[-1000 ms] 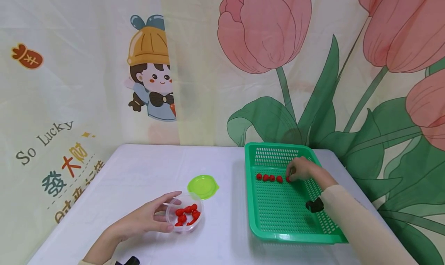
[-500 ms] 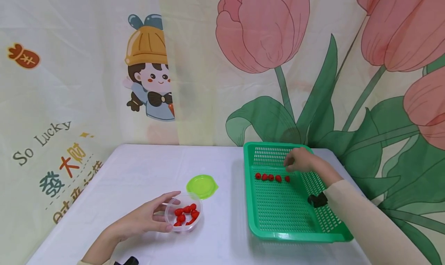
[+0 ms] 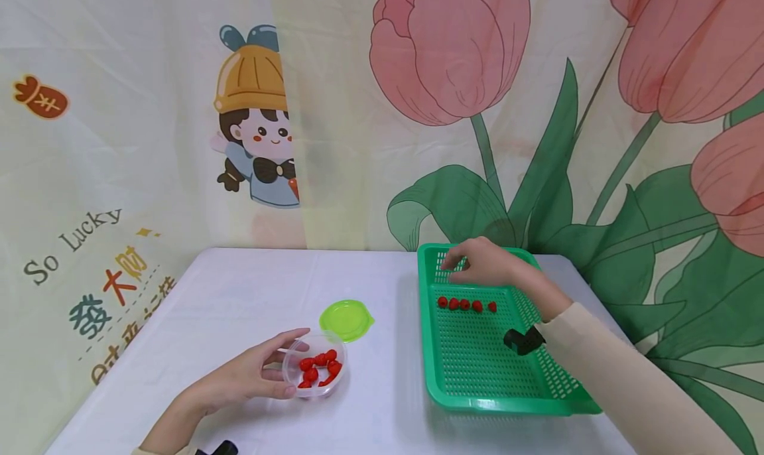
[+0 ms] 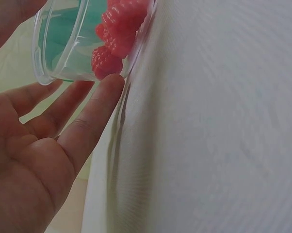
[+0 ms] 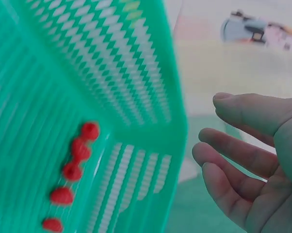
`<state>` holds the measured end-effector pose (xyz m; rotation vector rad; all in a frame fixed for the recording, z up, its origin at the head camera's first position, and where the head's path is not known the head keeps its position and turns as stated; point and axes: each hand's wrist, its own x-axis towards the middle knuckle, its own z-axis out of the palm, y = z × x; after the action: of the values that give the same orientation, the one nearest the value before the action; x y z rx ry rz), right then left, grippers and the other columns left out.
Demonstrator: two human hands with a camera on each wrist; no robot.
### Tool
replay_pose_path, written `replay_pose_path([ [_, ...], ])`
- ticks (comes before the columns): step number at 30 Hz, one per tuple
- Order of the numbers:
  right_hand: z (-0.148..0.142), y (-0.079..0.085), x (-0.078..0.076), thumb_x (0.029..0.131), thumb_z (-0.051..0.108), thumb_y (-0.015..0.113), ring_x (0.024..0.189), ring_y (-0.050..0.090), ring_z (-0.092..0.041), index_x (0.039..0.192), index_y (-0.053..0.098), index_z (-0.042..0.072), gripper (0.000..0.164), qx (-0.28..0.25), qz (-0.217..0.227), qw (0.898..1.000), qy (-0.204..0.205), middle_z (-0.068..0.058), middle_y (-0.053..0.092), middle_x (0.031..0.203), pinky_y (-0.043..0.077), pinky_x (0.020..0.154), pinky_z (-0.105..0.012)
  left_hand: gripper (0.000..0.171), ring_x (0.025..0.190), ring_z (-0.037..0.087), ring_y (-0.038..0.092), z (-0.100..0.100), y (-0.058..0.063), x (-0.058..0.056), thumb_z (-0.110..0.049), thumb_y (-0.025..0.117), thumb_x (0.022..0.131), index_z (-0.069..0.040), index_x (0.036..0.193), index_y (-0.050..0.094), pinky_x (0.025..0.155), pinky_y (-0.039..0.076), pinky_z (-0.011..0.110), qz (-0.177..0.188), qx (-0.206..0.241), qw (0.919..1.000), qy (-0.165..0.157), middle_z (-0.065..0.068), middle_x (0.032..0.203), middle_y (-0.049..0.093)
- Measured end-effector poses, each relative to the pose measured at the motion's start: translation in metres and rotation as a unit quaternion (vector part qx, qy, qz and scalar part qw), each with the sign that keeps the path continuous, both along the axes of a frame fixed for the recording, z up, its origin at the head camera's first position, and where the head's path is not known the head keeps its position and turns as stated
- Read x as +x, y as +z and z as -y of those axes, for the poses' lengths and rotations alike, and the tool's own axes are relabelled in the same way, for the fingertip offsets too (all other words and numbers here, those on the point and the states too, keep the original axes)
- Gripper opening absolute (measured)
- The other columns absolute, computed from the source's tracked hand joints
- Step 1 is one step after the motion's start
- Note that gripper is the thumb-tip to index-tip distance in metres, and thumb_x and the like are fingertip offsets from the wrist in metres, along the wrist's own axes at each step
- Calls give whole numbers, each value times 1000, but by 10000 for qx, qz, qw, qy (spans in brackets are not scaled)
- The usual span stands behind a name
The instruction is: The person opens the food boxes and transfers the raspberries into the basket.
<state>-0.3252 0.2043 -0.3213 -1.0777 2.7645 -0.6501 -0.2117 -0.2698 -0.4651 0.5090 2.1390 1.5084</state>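
Observation:
My left hand (image 3: 239,375) holds the side of a small clear plastic tub (image 3: 325,336) standing on the table. Several red raspberries (image 3: 310,375) lie in the tub. In the left wrist view, a fingertip touches the tub's wall low down, near a raspberry (image 4: 106,63). My right hand (image 3: 485,262) is raised over the far end of a green plastic basket (image 3: 428,369), fingers loosely bent and nothing between them. Below it, several raspberries (image 3: 465,305) lie in a row across the basket floor, also seen in the right wrist view as a blurred row of raspberries (image 5: 72,171).
A bright green lid (image 3: 346,320) lies flat on the white-covered table (image 3: 268,289), just behind the tub. The basket's slotted walls rise around the row. A printed cloth (image 3: 340,143) with tulips and a cartoon figure hangs behind the table.
My right hand has let go of the last raspberry at the row's right end, lifted, and moved left above the basket. My left hand and the tub have stayed in place.

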Motion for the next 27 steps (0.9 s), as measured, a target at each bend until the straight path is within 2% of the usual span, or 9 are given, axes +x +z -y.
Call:
replay_pose_path([
  [7,43,12,16,98,16,75,89,74,-12,121,77,13,24,-168,412,9987,241,3,76,117,59,88,-34,91,136,40,57,0,1,1,-18,80,94,-18,168,28,98,59,32,78,47,10000,-7,21,158,43],
  [12,77,13,24,98,18,77,91,72,-10,122,77,17,24,-115,686,9966,435,8,75,117,59,84,-29,91,136,40,57,-1,1,2,-18,80,94,-18,168,28,98,60,32,94,76,9999,0,21,158,43],
  [22,139,-4,32,96,14,80,92,70,-14,122,78,16,26,290,841,9917,929,5,75,111,58,78,-23,90,137,40,56,0,2,2,-21,80,95,-19,168,28,98,60,34,88,-14,10000,32,21,158,44],
  [27,162,-13,34,97,14,80,91,69,-10,123,78,13,26,449,1014,9858,1259,2,76,111,58,77,-20,90,136,40,57,0,3,2,-22,80,95,-19,168,28,98,60,36,128,-12,9999,38,21,158,44],
])
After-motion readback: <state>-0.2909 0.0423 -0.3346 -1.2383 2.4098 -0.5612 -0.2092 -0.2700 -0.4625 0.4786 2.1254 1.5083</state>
